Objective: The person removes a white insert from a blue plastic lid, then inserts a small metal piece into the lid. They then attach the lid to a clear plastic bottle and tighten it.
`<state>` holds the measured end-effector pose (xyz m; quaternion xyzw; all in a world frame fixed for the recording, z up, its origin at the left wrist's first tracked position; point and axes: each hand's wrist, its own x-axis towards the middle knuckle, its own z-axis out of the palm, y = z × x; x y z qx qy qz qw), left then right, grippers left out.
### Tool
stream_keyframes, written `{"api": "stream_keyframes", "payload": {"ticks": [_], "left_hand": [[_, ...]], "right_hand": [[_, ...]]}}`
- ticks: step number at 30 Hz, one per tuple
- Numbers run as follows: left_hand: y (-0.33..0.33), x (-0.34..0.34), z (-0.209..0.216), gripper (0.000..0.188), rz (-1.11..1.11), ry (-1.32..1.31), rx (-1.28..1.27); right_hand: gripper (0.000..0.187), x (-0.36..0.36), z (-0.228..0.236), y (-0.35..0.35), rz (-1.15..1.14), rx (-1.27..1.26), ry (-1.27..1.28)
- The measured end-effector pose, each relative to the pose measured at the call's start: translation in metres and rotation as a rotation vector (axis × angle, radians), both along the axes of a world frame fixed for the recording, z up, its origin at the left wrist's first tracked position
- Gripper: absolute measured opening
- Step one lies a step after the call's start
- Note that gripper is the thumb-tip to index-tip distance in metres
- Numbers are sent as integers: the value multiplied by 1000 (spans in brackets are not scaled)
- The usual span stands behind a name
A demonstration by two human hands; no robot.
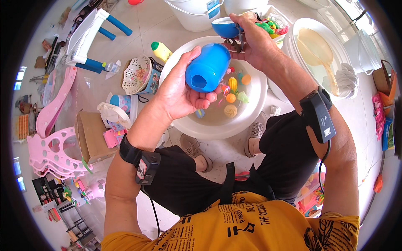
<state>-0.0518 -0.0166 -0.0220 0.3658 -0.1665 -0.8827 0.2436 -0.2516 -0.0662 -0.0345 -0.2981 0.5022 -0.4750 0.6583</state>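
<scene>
My left hand [178, 85] grips a bright blue bottle-like container [211, 67] on its side, with a round dark hollow in the end facing me. My right hand [255, 44] is curled beyond it, its thumb against a blue bowl-shaped piece [225, 29] with a pale inside. A dark curved strap-like part [239, 39] shows between its fingers; how it joins the blue piece is hidden. Both hands are above a white round basin [194, 129] of water. A toy corn cob [233, 83], an orange ball [230, 98] and a beige ball [230, 111] are in it.
Right of the basin, a white bucket [298, 31] holds a large beige ladle [316, 46]. A yellow bottle with a green cap [161, 51] stands behind left, near a lattice basket [137, 75]. Farther left are a cardboard box [92, 136] and a pink plastic chair [54, 152].
</scene>
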Motion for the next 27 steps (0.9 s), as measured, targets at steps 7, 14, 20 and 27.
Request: {"api": "stream_keyframes", "payload": {"ticks": [7,14,20,27], "left_hand": [[6,-4,2,67,57,-212,-368],[3,-3,-6,71,68,-360,-754],[-4,0,-15,69,80,-619,-1065],[-2,-1,-6,76,152,-1031,-1488]], "right_hand": [[40,3,1,-12,-10,-308,-167],[39,8,17,-6,53,-502,-438],[49,9,31,5,105,-504,-547],[69,-6,36,4,301,-243,-886]]}}
